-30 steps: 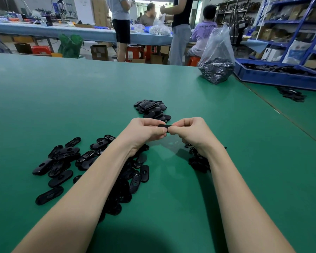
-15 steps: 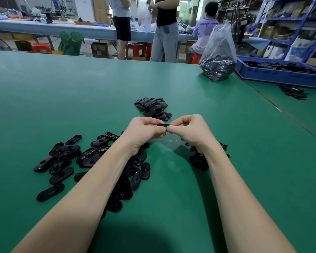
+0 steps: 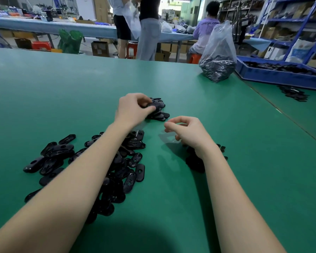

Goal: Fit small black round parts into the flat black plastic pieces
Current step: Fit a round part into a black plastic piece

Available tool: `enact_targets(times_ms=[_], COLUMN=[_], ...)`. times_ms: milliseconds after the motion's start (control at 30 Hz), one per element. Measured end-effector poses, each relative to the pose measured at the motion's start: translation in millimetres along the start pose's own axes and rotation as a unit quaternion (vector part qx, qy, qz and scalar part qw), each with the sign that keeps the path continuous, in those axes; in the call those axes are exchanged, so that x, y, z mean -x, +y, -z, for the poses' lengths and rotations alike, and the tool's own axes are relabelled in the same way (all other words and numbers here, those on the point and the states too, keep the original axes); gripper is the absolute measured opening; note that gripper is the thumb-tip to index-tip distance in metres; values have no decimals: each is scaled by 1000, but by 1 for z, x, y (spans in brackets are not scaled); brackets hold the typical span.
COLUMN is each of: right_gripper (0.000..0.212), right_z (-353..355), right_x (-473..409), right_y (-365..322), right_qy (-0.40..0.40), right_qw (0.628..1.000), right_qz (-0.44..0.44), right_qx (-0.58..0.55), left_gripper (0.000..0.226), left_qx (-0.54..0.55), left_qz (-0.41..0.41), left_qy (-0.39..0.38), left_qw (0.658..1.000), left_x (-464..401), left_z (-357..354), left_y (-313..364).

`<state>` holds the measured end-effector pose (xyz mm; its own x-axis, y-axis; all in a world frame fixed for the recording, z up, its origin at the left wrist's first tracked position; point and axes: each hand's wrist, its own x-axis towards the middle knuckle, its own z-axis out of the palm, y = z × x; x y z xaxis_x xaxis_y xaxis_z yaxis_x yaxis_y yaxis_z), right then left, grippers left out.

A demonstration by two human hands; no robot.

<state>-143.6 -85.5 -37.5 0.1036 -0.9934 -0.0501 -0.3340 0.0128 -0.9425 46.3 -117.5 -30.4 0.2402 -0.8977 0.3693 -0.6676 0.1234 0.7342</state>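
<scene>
Reaching forward, your left hand (image 3: 133, 110) pinches a flat black plastic piece (image 3: 152, 106) between thumb and curled fingers, right over the far heap of flat pieces (image 3: 160, 111) on the green table (image 3: 62, 92); your right hand (image 3: 187, 133) hovers nearer you, well apart from the left, its fingers loosely curled with thumb and forefinger close together, and whether it holds anything I cannot tell; under your right wrist lies a dark cluster of small black round parts (image 3: 194, 161); beneath and beside your left forearm spreads the big pile of oblong pieces (image 3: 124, 161), some showing a hole; at the table's far right stands a clear plastic bag (image 3: 217, 57) of dark parts, beside a blue tray (image 3: 281, 77).
</scene>
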Motion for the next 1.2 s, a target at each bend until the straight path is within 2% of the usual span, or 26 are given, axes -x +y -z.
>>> enact_targets(times_ms=[167, 300, 467, 533, 667, 767, 900, 1033, 1200], right_gripper=[5, 6, 5, 4, 36, 43, 35, 19, 14], right_z=[0, -3, -14, -25, -53, -65, -63, -52, -20], right_x=[0, -2, -5, -5, 2, 5, 4, 2, -1], right_y=[0, 2, 4, 2, 2, 6, 3, 0, -9], right_qy=[-27, -39, -36, -28, -40, -24, -6, -5, -21], right_qw=[1000, 998, 993, 982, 929, 916, 943, 989, 997], right_qz=[15, 26, 52, 86, 154, 162, 141, 96, 74], right_qx=[5, 31, 96, 165, 335, 367, 302, 114, -9], left_gripper=[17, 16, 15, 13, 11, 10, 10, 7, 7], left_qx=[-22, -60, -25, -5, 25, 40, 41, 45, 193], left_qz=[80, 122, 94, 79, 60, 53, 48, 55, 113], left_qy=[18, 2, 28, 39, 25, 20, 4, -30, -146], left_qw=[996, 991, 995, 996, 998, 998, 998, 997, 964], left_x=[-44, -54, -36, -20, 11, 24, 31, 35, 41], left_z=[-19, -25, -15, -7, 3, 5, 9, 14, 17], left_y=[0, -6, -12, -13, -14, -14, -12, -7, 3])
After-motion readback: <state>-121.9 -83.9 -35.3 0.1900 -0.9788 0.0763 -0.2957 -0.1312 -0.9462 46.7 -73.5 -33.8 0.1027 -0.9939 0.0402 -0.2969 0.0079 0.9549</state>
